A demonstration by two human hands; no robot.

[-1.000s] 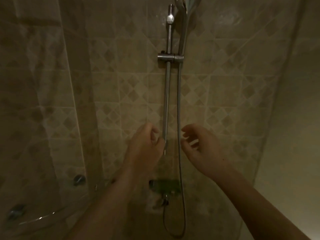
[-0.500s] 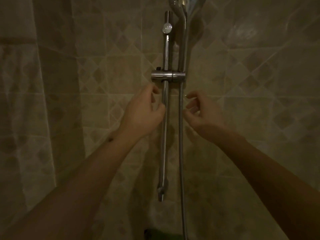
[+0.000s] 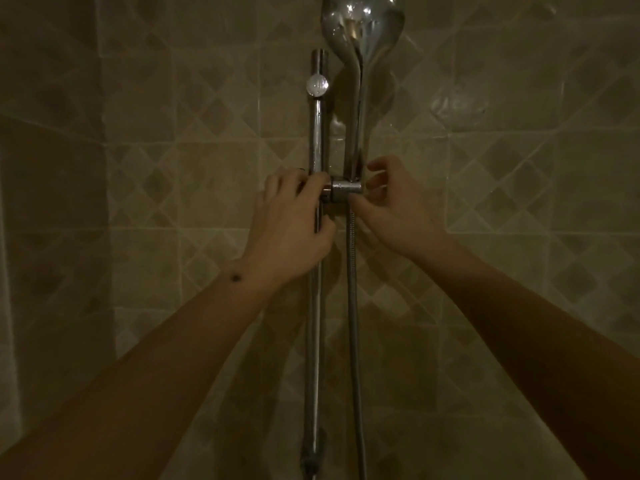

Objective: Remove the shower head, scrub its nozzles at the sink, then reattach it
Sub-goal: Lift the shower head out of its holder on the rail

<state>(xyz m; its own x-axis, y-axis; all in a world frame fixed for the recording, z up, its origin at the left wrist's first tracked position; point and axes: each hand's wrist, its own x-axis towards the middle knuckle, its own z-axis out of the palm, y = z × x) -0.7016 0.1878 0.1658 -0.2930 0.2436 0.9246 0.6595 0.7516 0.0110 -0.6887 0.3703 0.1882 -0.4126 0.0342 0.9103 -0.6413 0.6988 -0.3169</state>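
A dim, tiled shower wall (image 3: 173, 188), seen from just behind a person reaching up with both bare arms. On the left, the left hand (image 3: 291, 230) wraps its fingers around the chrome slide rail (image 3: 317, 133), gripping it at the left end of the sliding bracket (image 3: 344, 191), thumb lying across the rail below. Right of the rail, the shower head (image 3: 362, 32) still sits upright in the bracket's holder, its glossy back facing the room and its handle dropping straight into the clamp, with the metal hose (image 3: 353, 289) hanging down from there. Further right, the right hand (image 3: 398, 209) is loosely curled beside the holder, thumb under the hose joint and fingers just off the handle's base; whether it has actually closed on anything cannot be told. This looks like the very start: the removal step, with nothing lifted yet. The next move probably calls for steadying the bracket with the left hand while the right closes on the handle and lifts it up out of the holder. Compared with half a second earlier, both hands have risen from below the bracket to its level, and the left has gone from hovering near the rail to holding it.
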